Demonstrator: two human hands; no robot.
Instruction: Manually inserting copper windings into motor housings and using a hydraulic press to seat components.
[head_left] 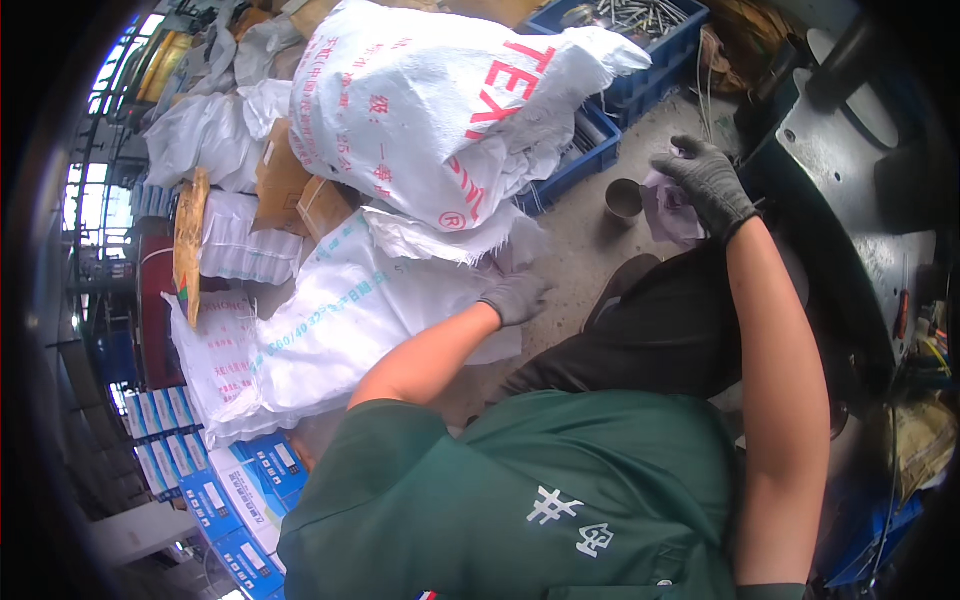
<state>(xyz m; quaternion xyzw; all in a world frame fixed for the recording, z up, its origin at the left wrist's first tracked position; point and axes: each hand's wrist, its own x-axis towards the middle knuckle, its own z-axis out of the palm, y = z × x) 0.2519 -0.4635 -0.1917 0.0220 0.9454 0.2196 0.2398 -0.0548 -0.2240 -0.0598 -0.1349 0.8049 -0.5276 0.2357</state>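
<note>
My right hand, in a grey work glove, is raised at the right with its fingers bent. It is closed on a crumpled pale lilac piece, cloth or paper, which hangs beside the palm. Something small and pale shows at the fingertips, too small to name. My left hand, also gloved in grey, lies at the right edge of a flat white woven sack, its fingers loosely stretched. Just above it is the frayed end of a bulging white woven sack with red print. A dark round cup stands on the floor left of the right hand.
Blue crates with metal rods stand behind the bulging sack. A dark metal machine table curves along the right. Blue and white boxes are stacked at the lower left. Brown cardboard and a wooden piece stand left.
</note>
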